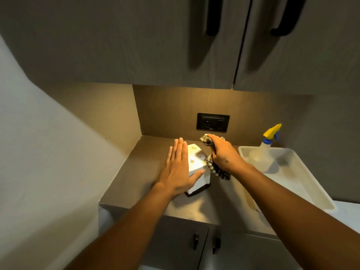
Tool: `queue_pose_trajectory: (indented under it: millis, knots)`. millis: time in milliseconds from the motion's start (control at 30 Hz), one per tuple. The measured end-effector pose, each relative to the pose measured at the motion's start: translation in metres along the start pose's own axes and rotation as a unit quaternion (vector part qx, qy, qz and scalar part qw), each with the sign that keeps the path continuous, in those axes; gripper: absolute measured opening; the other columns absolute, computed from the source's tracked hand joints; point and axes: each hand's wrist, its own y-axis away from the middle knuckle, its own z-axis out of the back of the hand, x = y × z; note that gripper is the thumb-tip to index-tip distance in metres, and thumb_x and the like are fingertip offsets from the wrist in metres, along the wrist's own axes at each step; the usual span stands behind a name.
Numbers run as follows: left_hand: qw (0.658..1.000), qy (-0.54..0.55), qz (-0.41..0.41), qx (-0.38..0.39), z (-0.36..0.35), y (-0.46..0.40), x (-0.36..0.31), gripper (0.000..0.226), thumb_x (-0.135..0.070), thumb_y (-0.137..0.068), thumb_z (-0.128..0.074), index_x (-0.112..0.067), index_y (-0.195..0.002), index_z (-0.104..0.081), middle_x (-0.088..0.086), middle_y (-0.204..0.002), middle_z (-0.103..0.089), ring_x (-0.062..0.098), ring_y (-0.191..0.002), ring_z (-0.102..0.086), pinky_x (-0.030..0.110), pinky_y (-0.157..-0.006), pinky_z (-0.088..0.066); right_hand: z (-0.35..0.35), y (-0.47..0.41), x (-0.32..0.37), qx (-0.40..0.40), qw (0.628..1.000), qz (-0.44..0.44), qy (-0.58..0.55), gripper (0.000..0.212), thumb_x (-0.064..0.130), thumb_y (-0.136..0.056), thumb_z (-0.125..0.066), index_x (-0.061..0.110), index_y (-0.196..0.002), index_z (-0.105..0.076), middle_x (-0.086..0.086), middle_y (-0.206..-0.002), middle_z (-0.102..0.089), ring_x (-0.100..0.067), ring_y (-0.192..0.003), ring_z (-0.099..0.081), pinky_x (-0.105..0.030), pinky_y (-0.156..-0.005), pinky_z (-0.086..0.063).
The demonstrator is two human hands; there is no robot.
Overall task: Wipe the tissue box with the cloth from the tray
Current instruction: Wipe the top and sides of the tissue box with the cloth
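Note:
A white tissue box (196,162) with a dark base stands on the brown counter (136,178) under a bright light. My left hand (178,168) lies flat against the box's left side, fingers straight and together, thumb across its front. My right hand (222,151) is closed on a checked cloth (214,168), just right of the box. One end of the cloth sticks out past my fingertips near the back wall, and the other hangs below my wrist. The white tray (303,180) sits to the right on the counter.
A spray bottle (263,152) with a yellow and blue trigger head stands in the tray's back left corner. A black wall socket (212,122) is on the back panel behind the box. Upper cabinets (175,45) hang overhead, lower cabinet doors (204,246) below the counter edge.

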Motion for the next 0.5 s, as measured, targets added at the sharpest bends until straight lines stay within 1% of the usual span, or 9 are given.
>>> queue_pose_trajectory:
  millis: [67,167,233,267,300,333,400,433,500]
  knots:
    - [0.999,0.014,0.026,0.014,-0.007,0.001,0.020,0.119,-0.089,-0.082,-0.028,-0.010,-0.157,0.019,0.009,-0.164,0.027,0.022,-0.150,0.029,0.040,-0.122,0.012,-0.011,-0.009,0.004,0.007,1.000,-0.001,0.000,0.049,0.005,-0.091,-0.052,0.027,-0.134,-0.047,-0.006,-0.128,-0.058,-0.027,-0.116,-0.051,-0.033,-0.089,-0.038]
    - [0.996,0.069,0.052,0.036,-0.019,-0.003,0.040,0.132,-0.097,-0.072,-0.034,-0.011,-0.156,0.022,0.008,-0.164,0.028,0.018,-0.149,0.031,0.040,-0.123,0.011,-0.025,-0.021,0.005,0.014,1.000,-0.005,-0.001,0.046,0.008,-0.092,-0.051,0.028,-0.134,-0.047,-0.004,-0.128,-0.059,-0.027,-0.116,-0.052,-0.034,-0.090,-0.039]
    - [0.988,0.128,0.058,0.063,-0.027,-0.008,0.047,0.145,-0.100,-0.061,-0.045,-0.015,-0.156,0.024,0.005,-0.165,0.028,0.016,-0.149,0.030,0.042,-0.124,0.006,-0.036,-0.027,0.004,0.029,0.999,-0.016,0.013,0.046,0.014,-0.095,-0.053,0.026,-0.138,-0.044,-0.005,-0.134,-0.057,-0.028,-0.122,-0.051,-0.035,-0.094,-0.039]
    - [0.981,0.166,0.065,0.079,-0.031,-0.010,0.048,0.151,-0.099,-0.056,-0.054,-0.019,-0.155,0.026,0.002,-0.166,0.027,0.016,-0.150,0.027,0.045,-0.125,0.000,-0.042,-0.029,0.003,0.037,0.999,-0.026,0.023,0.045,0.023,-0.098,-0.051,0.024,-0.142,-0.041,-0.006,-0.139,-0.054,-0.028,-0.127,-0.048,-0.036,-0.098,-0.038]
    - [0.970,0.212,0.078,0.091,-0.034,-0.012,0.049,0.155,-0.096,-0.051,-0.063,-0.025,-0.154,0.028,-0.001,-0.167,0.024,0.018,-0.153,0.019,0.048,-0.125,-0.008,-0.048,-0.030,0.002,0.040,0.998,-0.039,0.028,0.047,0.032,-0.100,-0.047,0.022,-0.145,-0.038,-0.007,-0.144,-0.051,-0.028,-0.131,-0.045,-0.037,-0.102,-0.037]
    - [0.957,0.259,0.092,0.095,-0.037,-0.013,0.049,0.158,-0.090,-0.047,-0.073,-0.030,-0.153,0.029,-0.002,-0.169,0.018,0.022,-0.155,0.007,0.049,-0.124,-0.017,-0.053,-0.030,0.001,0.036,0.998,-0.052,0.025,0.049,0.038,-0.101,-0.043,0.022,-0.146,-0.037,-0.007,-0.147,-0.048,-0.028,-0.133,-0.043,-0.039,-0.105,-0.036]
    - [0.936,0.328,0.102,0.077,-0.046,-0.016,0.049,0.163,-0.077,-0.044,-0.085,-0.037,-0.151,0.030,-0.002,-0.169,0.004,0.027,-0.152,-0.014,0.046,-0.119,-0.028,-0.060,-0.030,-0.002,0.013,0.998,-0.067,0.014,0.048,0.041,-0.101,-0.041,0.024,-0.146,-0.038,-0.005,-0.150,-0.044,-0.027,-0.135,-0.041,-0.040,-0.108,-0.034]
    - [0.931,0.346,0.100,0.064,-0.050,-0.018,0.049,0.164,-0.072,-0.043,-0.088,-0.038,-0.150,0.031,-0.001,-0.168,-0.001,0.027,-0.150,-0.019,0.043,-0.117,-0.029,-0.062,-0.031,-0.005,0.004,0.998,-0.067,0.014,0.046,0.039,-0.101,-0.042,0.025,-0.145,-0.040,-0.004,-0.151,-0.044,-0.027,-0.136,-0.041,-0.039,-0.108,-0.033]
    - [0.923,0.368,0.100,0.052,-0.059,-0.020,0.049,0.166,-0.068,-0.044,-0.091,-0.036,-0.150,0.032,0.004,-0.167,-0.009,0.026,-0.148,-0.023,0.037,-0.115,-0.027,-0.064,-0.033,-0.008,-0.003,0.997,-0.069,0.025,0.042,0.034,-0.100,-0.045,0.027,-0.142,-0.046,-0.003,-0.149,-0.047,-0.026,-0.134,-0.044,-0.032,-0.101,-0.032]
